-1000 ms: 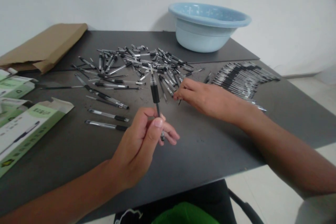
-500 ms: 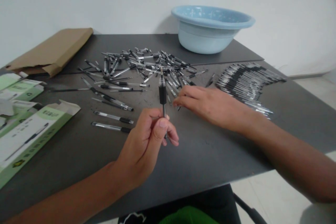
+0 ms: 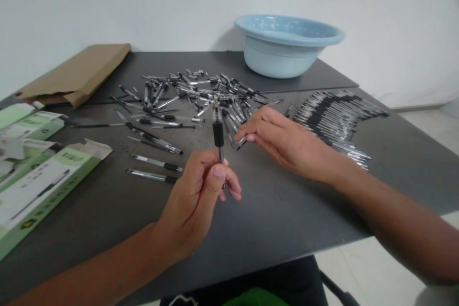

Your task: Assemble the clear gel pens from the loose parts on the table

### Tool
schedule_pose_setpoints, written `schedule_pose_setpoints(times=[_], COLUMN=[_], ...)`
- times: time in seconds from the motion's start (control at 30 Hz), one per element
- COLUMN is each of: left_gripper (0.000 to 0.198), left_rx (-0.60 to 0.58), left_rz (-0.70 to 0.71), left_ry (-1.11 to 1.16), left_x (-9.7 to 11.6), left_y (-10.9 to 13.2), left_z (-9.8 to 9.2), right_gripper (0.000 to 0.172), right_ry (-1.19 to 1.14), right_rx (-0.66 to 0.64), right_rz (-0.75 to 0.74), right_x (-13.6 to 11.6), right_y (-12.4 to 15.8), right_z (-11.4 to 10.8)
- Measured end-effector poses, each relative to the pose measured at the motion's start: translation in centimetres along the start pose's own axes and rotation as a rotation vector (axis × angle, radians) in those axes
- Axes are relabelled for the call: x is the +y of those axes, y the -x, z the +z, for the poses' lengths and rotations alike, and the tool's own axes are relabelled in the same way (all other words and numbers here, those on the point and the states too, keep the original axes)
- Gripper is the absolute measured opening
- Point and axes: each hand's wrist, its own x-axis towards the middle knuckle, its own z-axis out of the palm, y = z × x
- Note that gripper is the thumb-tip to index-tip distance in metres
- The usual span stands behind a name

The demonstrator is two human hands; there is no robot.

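My left hand (image 3: 201,196) is closed on a pen barrel (image 3: 218,134) with a black grip, held upright above the dark table (image 3: 272,210). Just to its right, my right hand (image 3: 283,141) is lifted a little off the table and pinches a small dark pen part (image 3: 242,142) between its fingertips. A loose heap of pens and pen parts (image 3: 193,93) lies behind both hands. To the right, a neat row of finished pens (image 3: 333,112) is laid out side by side.
A light blue basin (image 3: 289,45) stands at the back of the table. A brown cardboard packet (image 3: 77,74) lies at the back left. Green and white pen boxes (image 3: 39,181) sit at the left edge. Two single pens (image 3: 154,168) lie in front of the heap.
My right hand has risen off the table with the small dark part and moved slightly toward the upright barrel. My left hand has kept the barrel upright and nearly still.
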Motion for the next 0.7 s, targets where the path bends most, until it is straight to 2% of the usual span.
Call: schedule_pose_setpoints(times=[0.07,0.2,0.3,0.53,0.7], left_gripper=[0.013,0.017,0.016,0.013,0.014], left_rx=[0.013,0.018,0.027,0.043,0.058], left_rz=[0.006,0.021,0.041,0.071,0.078], left_ry=[0.009,0.016,0.047,0.099,0.064], left_x=[0.0,-0.1,-0.1,-0.1,-0.4], left_y=[0.0,0.3,0.7,0.8,0.8], left_z=[0.0,-0.1,-0.1,0.1,0.2], right_gripper=[0.026,0.028,0.029,0.03,0.028], right_ry=[-0.208,-0.623,-0.797,-0.764,-0.443], right_rx=[0.02,-0.078,-0.109,-0.126,-0.172], right_rz=[0.036,0.241,0.343,0.492,0.535], right_x=[-0.3,-1.0,-1.3,-0.3,2.4], right_y=[-0.2,-0.4,-0.4,-0.2,0.2], right_z=[0.3,0.7,0.7,0.4,-0.2])
